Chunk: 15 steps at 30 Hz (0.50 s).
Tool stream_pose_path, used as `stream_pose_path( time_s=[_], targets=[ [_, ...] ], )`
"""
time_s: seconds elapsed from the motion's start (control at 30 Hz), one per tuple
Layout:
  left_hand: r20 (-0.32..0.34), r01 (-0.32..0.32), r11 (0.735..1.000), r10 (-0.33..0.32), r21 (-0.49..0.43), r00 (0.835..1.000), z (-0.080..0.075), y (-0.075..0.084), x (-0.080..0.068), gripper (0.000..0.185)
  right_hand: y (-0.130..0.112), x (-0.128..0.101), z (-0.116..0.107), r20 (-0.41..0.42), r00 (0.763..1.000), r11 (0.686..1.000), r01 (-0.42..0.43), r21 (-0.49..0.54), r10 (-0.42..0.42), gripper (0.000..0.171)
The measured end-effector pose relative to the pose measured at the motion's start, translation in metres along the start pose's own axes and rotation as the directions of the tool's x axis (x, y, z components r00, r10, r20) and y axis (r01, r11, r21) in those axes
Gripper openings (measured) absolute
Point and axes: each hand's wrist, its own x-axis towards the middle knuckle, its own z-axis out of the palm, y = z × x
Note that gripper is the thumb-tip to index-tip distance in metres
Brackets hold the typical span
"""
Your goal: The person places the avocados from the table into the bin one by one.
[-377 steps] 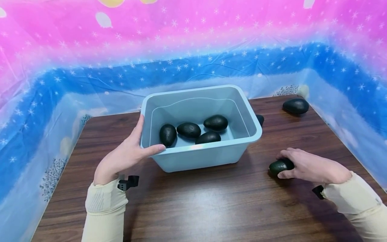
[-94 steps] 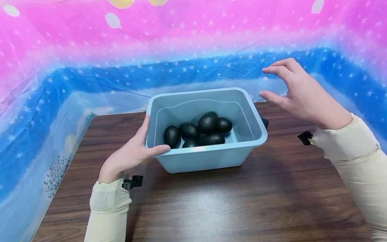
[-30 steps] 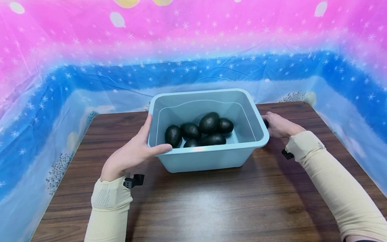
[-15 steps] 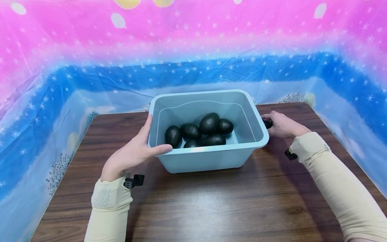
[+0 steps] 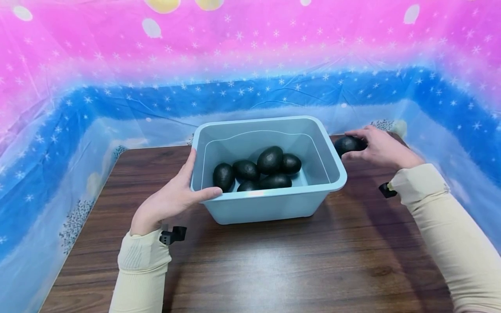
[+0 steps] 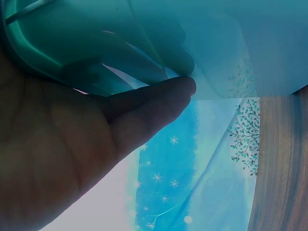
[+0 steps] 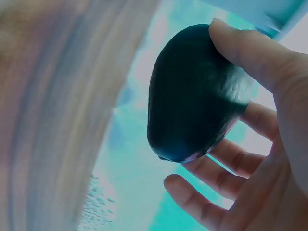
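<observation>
A light blue plastic tub [image 5: 262,206] stands on the table with several dark avocados [image 5: 270,160] lying inside. At its near left corner, my left hand [image 5: 166,200] rests with the thumb on the front rim; its fingers lie straight against the outer left wall, as the left wrist view shows. Just right of the tub, my right hand [image 5: 381,148] holds another dark avocado [image 5: 348,145] between thumb and fingers. This avocado [image 7: 192,96] looks raised off the table in the right wrist view. Its far side is hidden there.
The brown wooden table [image 5: 250,269] extends in front of the tub and to both sides. A pink and blue patterned cloth [image 5: 250,93] hangs behind and along the sides, close to the table edges.
Over the last second my right hand has lifted the avocado from beside the tub, up and slightly right. Earlier, more avocados were placed in the tub. My left hand stays at the corner.
</observation>
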Motion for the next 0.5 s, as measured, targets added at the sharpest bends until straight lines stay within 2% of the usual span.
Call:
stream_pose_path(
  time_s=[0.1,0.2,0.5],
  targets=[
    [-0.002,0.014,1.000,-0.014,0.000,1.000,0.000,0.000,-0.001,0.110,-0.007,-0.004,-0.013,-0.023,0.999,0.999,-0.042,-0.011,0.042,0.083],
    [0.000,0.018,1.000,-0.018,0.000,1.000,0.000,0.000,-0.001,0.110,-0.015,-0.008,-0.023,-0.041,0.997,0.998,-0.059,-0.005,0.058,0.084],
    [0.004,0.013,1.000,-0.013,-0.014,1.000,-0.001,0.000,-0.001,0.109,-0.044,-0.015,-0.038,-0.137,0.991,1.000,-0.011,-0.011,0.009,0.084]
  ],
)
